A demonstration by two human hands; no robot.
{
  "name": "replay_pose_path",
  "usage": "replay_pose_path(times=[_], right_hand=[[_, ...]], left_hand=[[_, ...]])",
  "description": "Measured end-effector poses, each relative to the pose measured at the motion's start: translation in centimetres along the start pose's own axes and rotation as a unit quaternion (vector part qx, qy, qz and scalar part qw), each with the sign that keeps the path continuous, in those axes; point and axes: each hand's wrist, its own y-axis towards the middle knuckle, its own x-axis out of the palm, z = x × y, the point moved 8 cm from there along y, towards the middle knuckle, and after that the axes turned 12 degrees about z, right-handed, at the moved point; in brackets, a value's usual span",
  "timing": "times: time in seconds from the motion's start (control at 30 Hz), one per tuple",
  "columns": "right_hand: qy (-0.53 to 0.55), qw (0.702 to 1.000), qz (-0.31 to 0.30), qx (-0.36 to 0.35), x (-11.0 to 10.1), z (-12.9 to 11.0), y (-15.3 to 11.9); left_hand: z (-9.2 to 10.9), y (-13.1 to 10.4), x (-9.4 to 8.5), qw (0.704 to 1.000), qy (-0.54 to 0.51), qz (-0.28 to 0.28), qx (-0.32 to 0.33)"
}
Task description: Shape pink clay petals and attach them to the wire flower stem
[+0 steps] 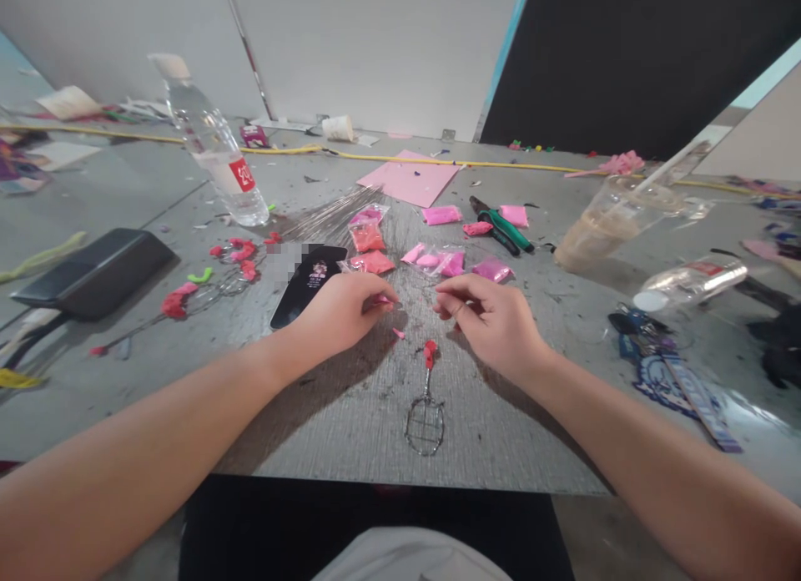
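A: Grey worktable, craft bits scattered; pink bead bags lie beyond both hands.

B: Hands?

A: Left hand pinches a tiny pink piece; looks light, easily dropped. Right hand fingertips closed, contents unclear. Wire frame lies nearer.

Both your forearms were bare and reached forward from the lower corners, converging toward the middle. Your left hand lay knuckles up, wrist low, with the fingers curled inward and the fingertips drawn together to the right, pinched on something small and pink. Your right hand sat just opposite, back of the hand turned up and outward, its fingers bent and thumb tucked against the forefinger in a light pinch; what it gripped, if anything, could not be made out. The two hands were near each other but apart.
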Motion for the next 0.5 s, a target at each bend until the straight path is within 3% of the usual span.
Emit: replay_pose_path(times=[0.2, 0.33, 0.5], right_hand=[[-0.024, 1.000, 0.000, -0.005, 0.1, -0.2, 0.1], [-0.055, 0.998, -0.018, -0.015, 0.1, -0.8, 0.2], [-0.022, 0.999, -0.036, -0.016, 0.3, -1.1, 0.1]], left_hand=[[0.3, -0.1, 0.0, 0.999, 0.015, 0.007, 0.042], [0.5, -0.1, -0.4, 0.998, 0.005, 0.040, 0.051], [1.0, -0.1, -1.6, 0.997, -0.029, 0.078, -0.005]])
